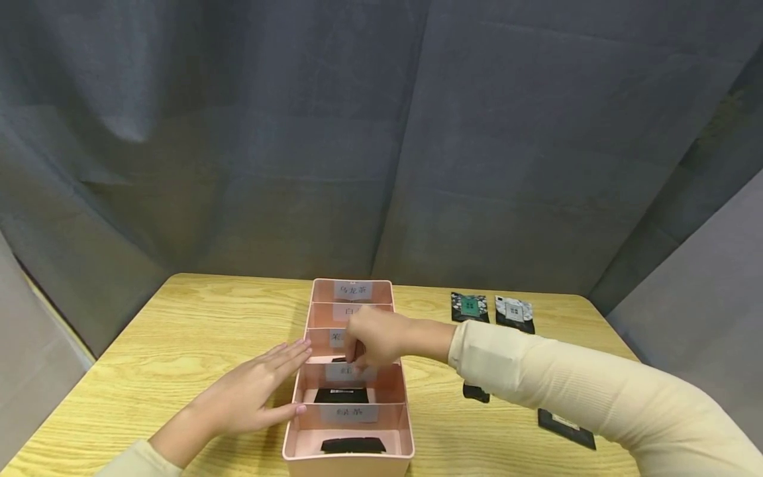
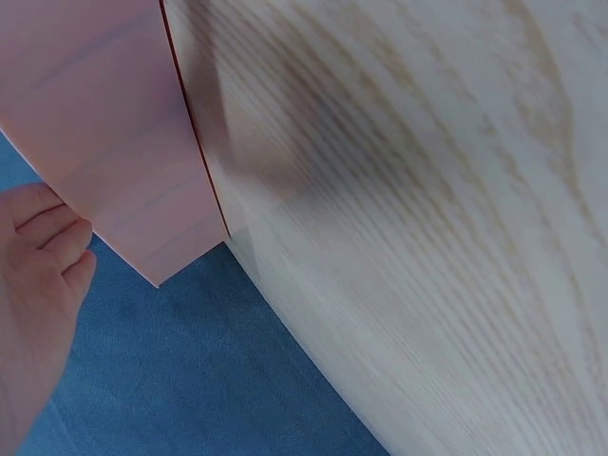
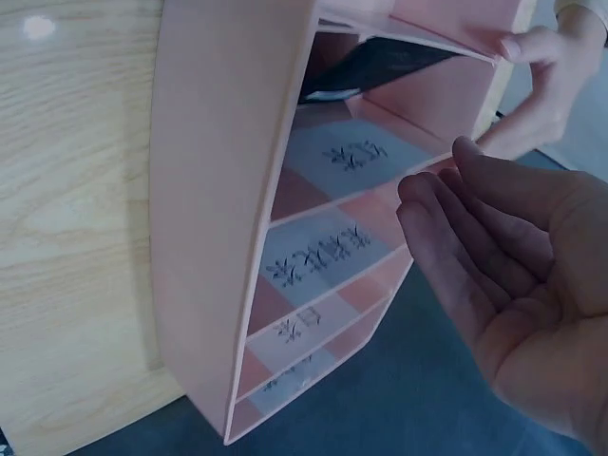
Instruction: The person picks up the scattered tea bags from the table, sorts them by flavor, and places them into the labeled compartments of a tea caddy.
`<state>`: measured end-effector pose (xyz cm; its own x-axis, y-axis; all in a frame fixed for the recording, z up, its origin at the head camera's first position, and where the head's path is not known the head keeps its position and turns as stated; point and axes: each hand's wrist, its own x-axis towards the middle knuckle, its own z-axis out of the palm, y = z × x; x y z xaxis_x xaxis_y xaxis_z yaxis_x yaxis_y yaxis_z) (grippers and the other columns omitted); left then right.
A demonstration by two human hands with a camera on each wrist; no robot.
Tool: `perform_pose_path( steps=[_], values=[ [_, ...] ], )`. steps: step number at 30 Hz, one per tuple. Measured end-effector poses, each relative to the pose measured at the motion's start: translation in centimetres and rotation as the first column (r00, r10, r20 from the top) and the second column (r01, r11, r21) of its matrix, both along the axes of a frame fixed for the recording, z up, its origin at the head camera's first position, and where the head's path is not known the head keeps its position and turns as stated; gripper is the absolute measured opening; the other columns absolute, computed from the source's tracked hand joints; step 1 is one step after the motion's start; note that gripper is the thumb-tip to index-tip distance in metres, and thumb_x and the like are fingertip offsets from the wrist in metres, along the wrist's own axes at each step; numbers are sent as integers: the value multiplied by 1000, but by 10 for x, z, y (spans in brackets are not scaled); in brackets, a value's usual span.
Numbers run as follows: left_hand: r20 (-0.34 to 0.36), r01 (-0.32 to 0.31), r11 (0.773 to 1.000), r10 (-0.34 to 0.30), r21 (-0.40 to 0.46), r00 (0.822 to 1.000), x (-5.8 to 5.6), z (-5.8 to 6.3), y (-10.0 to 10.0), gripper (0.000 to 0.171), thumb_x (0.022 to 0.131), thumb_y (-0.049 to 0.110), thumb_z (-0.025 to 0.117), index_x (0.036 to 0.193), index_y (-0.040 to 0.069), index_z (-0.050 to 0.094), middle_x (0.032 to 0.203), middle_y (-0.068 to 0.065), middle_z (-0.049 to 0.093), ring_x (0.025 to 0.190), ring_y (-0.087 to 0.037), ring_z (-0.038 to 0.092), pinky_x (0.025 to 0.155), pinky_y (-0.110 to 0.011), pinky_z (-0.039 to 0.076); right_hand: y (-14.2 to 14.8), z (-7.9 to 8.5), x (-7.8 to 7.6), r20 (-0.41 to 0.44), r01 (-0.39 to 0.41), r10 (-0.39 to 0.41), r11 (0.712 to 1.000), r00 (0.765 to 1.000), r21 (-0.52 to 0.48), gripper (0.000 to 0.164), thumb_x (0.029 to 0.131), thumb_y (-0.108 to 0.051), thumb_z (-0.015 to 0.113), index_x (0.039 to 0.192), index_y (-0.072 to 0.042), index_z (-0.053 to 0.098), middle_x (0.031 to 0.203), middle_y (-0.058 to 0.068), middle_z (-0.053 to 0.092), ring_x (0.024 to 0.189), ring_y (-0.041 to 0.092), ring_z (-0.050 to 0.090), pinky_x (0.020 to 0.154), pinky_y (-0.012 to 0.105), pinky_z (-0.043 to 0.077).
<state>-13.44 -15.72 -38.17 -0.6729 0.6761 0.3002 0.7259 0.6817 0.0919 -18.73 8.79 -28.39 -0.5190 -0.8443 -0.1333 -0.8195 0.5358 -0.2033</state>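
A long pink box (image 1: 408, 424) with several labelled compartments stands on the table. My left hand (image 1: 250, 391) rests on the box's left rim, fingers straight and thumb spread toward the front. Over the middle compartment hovers my right hand (image 1: 378, 336), its fingers loosely bent; the right wrist view shows nothing between the fingertips (image 3: 415, 188) and thumb. Dark flat packets lie inside: one packet (image 1: 353, 445) in the nearest compartment, another packet (image 1: 341, 396) in the one behind it. A sliver of a dark packet (image 1: 338, 360) shows below my right hand, which hides the rest.
On the table's right side lie a floral packet with a green label (image 1: 469, 307) and a black-and-white packet (image 1: 514, 313). Nearer are a dark packet (image 1: 475, 393), partly hidden by my right sleeve, and a black packet (image 1: 566, 428). A grey curtain (image 1: 357, 132) hangs behind the table.
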Motion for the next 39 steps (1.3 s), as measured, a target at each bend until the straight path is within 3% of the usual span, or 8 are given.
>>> perform_pose_path(
  steps=[17,31,39],
  values=[
    [-5,-13,1000,13,-11,1000,0,-2,-1,74,92,55,54,145,5,42,151,-14,42,139,-29,42,113,-42,39,78,2,-27,43,165,-160,970,986,-180,14,77,-6,78,89,0,76,83,9,75,69,7,68,62,13,56],
    [-6,-10,1000,10,-7,1000,2,-1,-1,73,92,54,54,144,4,42,151,-15,42,139,-28,42,113,-42,38,141,-26,-53,17,285,-287,941,958,-183,17,78,-11,78,92,-3,75,86,10,75,74,12,70,65,19,58],
    [-7,-9,1000,9,-6,1000,4,-1,-1,74,92,56,52,145,5,42,151,-14,42,140,-27,41,114,-42,38,170,-45,-59,68,372,-366,921,928,-119,21,79,-13,78,96,-1,74,90,12,74,78,15,69,68,24,58]
  ],
)
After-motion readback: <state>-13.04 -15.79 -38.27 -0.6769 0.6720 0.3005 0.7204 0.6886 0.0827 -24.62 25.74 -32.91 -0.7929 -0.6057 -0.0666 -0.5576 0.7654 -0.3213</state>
